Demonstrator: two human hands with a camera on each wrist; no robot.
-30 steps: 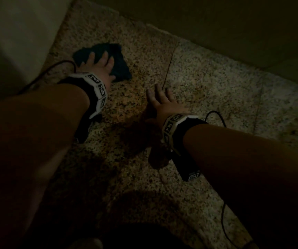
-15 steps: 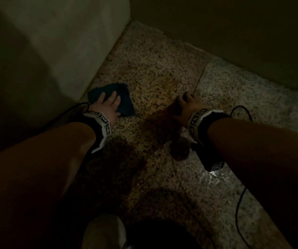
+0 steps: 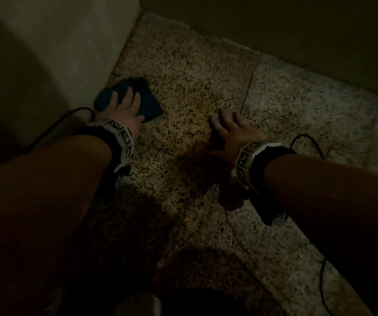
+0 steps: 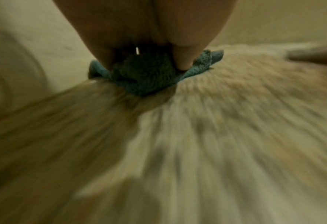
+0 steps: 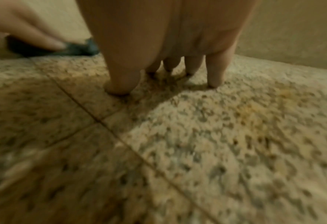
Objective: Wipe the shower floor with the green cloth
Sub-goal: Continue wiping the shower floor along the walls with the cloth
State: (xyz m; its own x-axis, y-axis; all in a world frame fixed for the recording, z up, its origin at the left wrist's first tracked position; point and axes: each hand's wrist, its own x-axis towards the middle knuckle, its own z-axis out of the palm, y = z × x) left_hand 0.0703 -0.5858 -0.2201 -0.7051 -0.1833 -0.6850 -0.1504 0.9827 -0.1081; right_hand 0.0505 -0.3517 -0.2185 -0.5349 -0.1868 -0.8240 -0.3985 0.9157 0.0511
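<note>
Your left hand [image 3: 124,108] is pressing flat-fingered on the green cloth [image 3: 148,99], upper left, while your right hand [image 3: 233,126], fingers spread and empty, is bracing on the shower floor [image 3: 195,71].

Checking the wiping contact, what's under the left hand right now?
The left hand presses a crumpled green cloth flat on the speckled granite shower floor; the floor beneath the cloth is covered.

A pale wall [image 3: 53,46] fills the upper left of the head view, and a darker wall [image 3: 286,26] runs across the upper right; the 2 meet in a corner at the top centre. A thin black cable [image 3: 53,124] curves along the foot of the pale wall at mid left. Another black cable [image 3: 310,142] loops at mid right, and 1 more trails down at lower right [image 3: 322,283]. A pale rounded shape [image 3: 138,304] sits at the bottom edge, too dark to identify.
</note>
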